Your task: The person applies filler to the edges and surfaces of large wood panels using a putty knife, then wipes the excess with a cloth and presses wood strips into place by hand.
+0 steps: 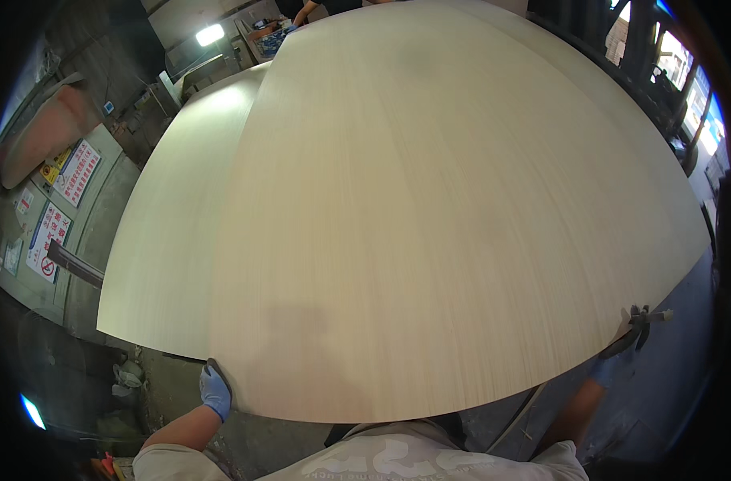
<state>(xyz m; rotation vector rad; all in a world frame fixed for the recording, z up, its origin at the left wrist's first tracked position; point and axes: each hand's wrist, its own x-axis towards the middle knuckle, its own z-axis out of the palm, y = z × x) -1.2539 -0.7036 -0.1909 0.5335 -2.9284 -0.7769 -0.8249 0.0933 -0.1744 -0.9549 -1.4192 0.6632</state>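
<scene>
A large wood-veneer panel [401, 210] with fine straight grain spreads before me, its near edge close to my body. Under its left side shows a second, paler panel [161, 240]. My left hand [215, 389], in a blue work glove with a dark palm, grips the near left corner of the upper panel. At the near right edge is my right hand [627, 338], gloved too, with its dark fingers at the panel's rim. A short stick-like object [661, 315] juts out from those fingers; its kind is unclear, and part of it is hidden.
At the far edge stands another person [335, 7], a blue-gloved hand [291, 27] by the panel's far left corner. A lit lamp [210, 35] shines there. Left are a green-grey cabinet [95, 198] with warning signs and a metal bar [77, 264] near the paler panel.
</scene>
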